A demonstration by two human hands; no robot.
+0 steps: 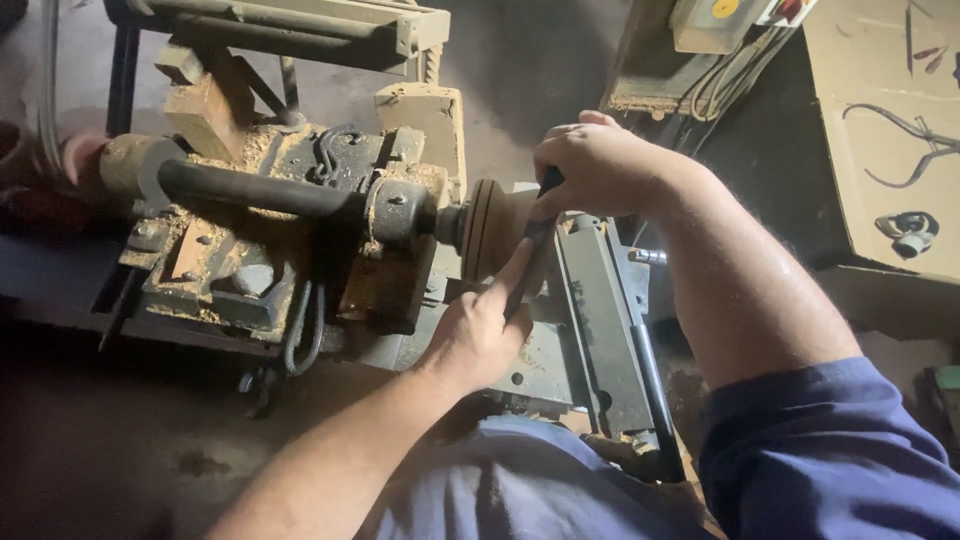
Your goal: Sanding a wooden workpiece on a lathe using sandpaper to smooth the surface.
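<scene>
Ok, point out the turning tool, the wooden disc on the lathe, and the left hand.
turning tool (533, 250): head view, on its dark shaft between the two hands.
wooden disc (484, 238): head view, on its rim.
left hand (478, 338): head view, on the back of the hand.

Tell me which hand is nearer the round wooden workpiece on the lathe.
Left. The left hand sits just below the wooden workpiece, fingers reaching up along the dark tool beside it. The right hand grips the tool's upper end, above and right of the workpiece.
</scene>
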